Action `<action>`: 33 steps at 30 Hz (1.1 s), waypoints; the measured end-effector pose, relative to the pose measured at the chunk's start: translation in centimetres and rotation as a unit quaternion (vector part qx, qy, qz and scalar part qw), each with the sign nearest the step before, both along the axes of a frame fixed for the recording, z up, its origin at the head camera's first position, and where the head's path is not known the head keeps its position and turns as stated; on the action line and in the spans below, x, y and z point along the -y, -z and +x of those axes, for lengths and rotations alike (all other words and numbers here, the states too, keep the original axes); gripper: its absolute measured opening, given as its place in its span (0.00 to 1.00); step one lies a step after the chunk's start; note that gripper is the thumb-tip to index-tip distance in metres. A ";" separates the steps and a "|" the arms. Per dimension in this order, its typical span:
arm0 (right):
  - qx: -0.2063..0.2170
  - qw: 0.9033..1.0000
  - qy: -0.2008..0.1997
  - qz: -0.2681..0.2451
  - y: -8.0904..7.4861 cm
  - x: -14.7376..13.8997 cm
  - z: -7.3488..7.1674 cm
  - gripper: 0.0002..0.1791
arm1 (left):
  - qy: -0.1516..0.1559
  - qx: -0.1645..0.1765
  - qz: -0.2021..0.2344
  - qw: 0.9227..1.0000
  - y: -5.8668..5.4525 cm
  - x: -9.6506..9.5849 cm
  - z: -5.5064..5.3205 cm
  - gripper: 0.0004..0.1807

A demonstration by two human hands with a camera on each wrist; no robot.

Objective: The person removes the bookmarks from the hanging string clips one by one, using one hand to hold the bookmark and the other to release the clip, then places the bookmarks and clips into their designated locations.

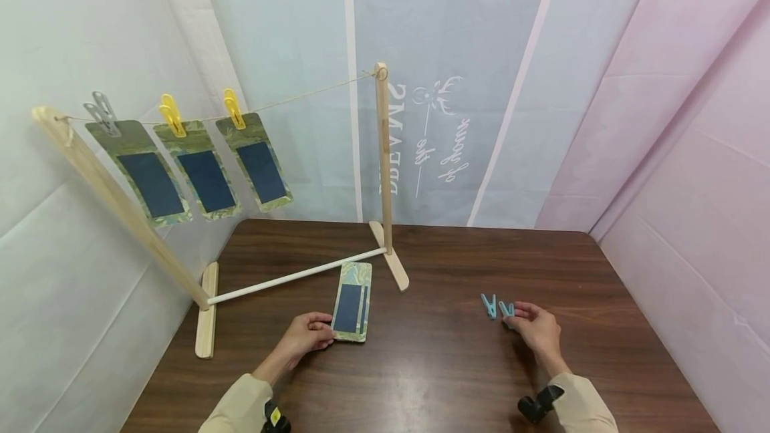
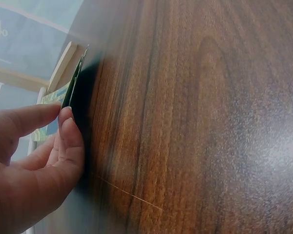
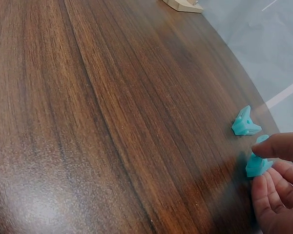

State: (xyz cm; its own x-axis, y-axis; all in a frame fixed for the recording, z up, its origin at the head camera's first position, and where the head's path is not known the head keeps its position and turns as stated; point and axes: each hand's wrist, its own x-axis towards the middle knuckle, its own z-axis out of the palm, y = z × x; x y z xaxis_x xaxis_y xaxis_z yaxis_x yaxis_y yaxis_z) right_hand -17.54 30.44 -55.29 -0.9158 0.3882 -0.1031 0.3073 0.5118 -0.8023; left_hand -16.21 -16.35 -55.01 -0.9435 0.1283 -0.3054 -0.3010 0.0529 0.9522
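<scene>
My left hand (image 1: pixel 308 334) pinches the lower left corner of a green patterned card (image 1: pixel 367 299) with a dark blue panel. In the left wrist view, the card (image 2: pixel 71 92) shows nearly edge-on, held between thumb and fingers (image 2: pixel 70 136) and tilted up from the table. On the right, my right hand (image 1: pixel 537 331) grips a light blue clothespin (image 1: pixel 506 311) between thumb and fingertips. A second blue clothespin (image 1: pixel 490 307) lies on the table just left of it; the right wrist view shows this loose clothespin (image 3: pixel 246 122) beyond the held one (image 3: pixel 257 165).
A wooden stand (image 1: pixel 386 166) with a string (image 1: pixel 313 93) rises at the back left. Three similar cards (image 1: pixel 261 166) hang there from one grey clothespin (image 1: pixel 103 114) and two yellow clothespins (image 1: pixel 172 116). A white crossbar (image 1: pixel 295 276) joins its feet above the brown table (image 1: pixel 445 366). Fabric walls surround the table.
</scene>
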 end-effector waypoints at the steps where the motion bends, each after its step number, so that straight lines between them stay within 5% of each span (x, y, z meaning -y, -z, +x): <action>1: 0.000 1.000 -0.001 0.000 0.0 0.0 0.0 0.22 | 0.000 0.001 -0.004 1.000 0.0 0.0 0.0 0.21; 21: -0.010 1.000 0.011 0.018 -0.5 0.0 -0.1 0.20 | 0.012 -0.001 -0.027 1.000 -0.3 0.3 -0.1 0.18; 33: -0.017 1.000 -0.001 0.020 -2.0 0.4 -0.4 0.21 | -0.004 0.007 -0.043 0.999 -1.1 0.6 0.0 0.16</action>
